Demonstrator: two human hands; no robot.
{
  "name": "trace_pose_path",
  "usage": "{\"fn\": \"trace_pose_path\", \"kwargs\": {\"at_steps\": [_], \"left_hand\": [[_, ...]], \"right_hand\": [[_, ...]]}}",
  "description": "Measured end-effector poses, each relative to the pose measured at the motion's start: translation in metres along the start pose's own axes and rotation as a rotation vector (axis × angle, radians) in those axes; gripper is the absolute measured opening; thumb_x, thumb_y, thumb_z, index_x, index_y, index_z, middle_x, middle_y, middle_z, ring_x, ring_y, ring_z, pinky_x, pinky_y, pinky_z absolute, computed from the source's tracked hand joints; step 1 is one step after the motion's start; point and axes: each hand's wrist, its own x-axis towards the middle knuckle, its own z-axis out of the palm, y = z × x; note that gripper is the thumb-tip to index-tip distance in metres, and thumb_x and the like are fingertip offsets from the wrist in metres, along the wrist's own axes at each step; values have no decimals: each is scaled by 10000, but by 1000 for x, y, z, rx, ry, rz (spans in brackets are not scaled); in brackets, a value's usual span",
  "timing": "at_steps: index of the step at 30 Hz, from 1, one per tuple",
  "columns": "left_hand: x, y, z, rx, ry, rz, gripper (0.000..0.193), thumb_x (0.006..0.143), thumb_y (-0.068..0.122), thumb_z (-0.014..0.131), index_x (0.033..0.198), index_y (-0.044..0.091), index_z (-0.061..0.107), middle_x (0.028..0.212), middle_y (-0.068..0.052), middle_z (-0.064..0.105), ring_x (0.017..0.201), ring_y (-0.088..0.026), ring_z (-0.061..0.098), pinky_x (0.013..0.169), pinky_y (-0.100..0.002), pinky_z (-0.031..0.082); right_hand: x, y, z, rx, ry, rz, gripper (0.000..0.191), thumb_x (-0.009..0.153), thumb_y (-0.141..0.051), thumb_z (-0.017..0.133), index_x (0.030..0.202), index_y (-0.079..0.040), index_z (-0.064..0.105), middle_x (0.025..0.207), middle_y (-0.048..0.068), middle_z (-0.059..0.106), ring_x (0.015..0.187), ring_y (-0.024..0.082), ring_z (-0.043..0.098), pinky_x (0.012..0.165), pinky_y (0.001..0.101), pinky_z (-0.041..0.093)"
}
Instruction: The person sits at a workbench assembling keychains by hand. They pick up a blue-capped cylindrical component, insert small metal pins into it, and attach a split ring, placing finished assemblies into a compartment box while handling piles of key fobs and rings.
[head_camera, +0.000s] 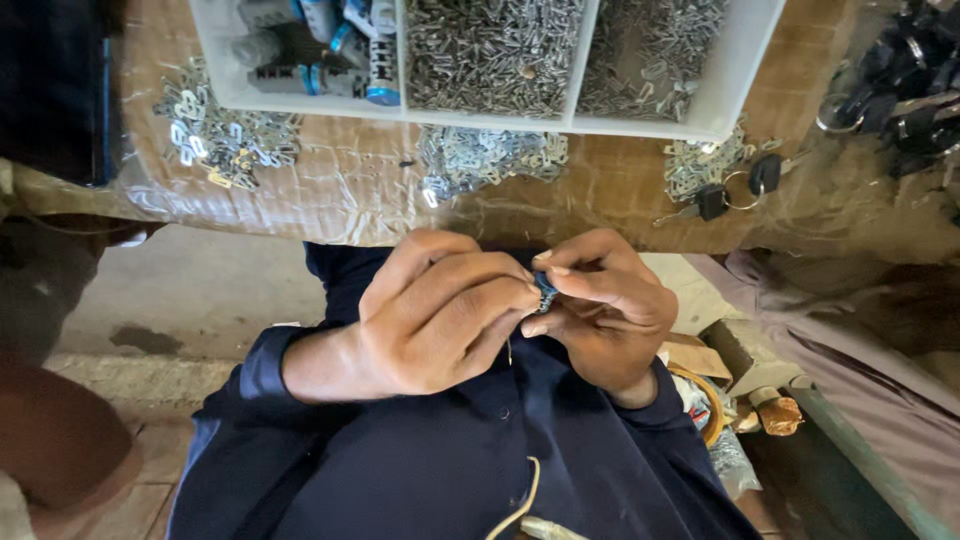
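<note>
My left hand (435, 315) and my right hand (600, 305) meet in front of my chest, just below the table's front edge. Between their fingertips sits a small blue part (545, 291), pinched from both sides and mostly hidden by the fingers. Both hands are curled tight around it. I wear a dark blue long-sleeved shirt (450, 450) that fills the lower part of the view.
A white compartment tray (720, 100) on the wooden table (340, 190) holds small metal parts and blue-and-grey cylinders (380, 60). Loose piles of metal pieces (225, 135) lie on the table, with keys on a ring (735, 190) at the right. Clutter lies on the floor at lower right.
</note>
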Motion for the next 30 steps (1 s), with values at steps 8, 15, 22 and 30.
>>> {"fn": "trace_pose_path", "kwargs": {"at_steps": [8,15,22,30], "left_hand": [[2,-7,-20,-118,-76,17,272,872,-19,873,1093,6,718,1038,-83,702,871,-254,664,782,-335,564],[13,-6,-35,-3,-135,133,295,772,33,841,1034,-27,718,983,-107,690,835,-271,656,734,-349,573],[6,-10,-39,-67,-87,180,276,843,-26,823,1098,-42,718,1066,-131,679,935,-284,655,827,-362,573],[-3,-10,-48,-46,-192,91,331,715,15,829,1022,-24,711,971,-126,676,856,-288,650,768,-374,558]], "right_hand": [[5,-6,7,149,-121,44,344,896,8,822,1221,23,711,1210,165,631,1101,215,697,912,276,638],[7,-3,13,142,-133,6,371,905,-39,834,1250,19,713,1188,159,645,1083,198,678,923,252,582],[10,-4,18,348,-208,111,303,947,0,789,1230,60,698,1252,206,624,1093,235,696,847,285,675],[12,0,21,175,-177,62,372,844,-9,835,1191,37,711,1201,187,659,1095,240,678,890,299,592]]}}
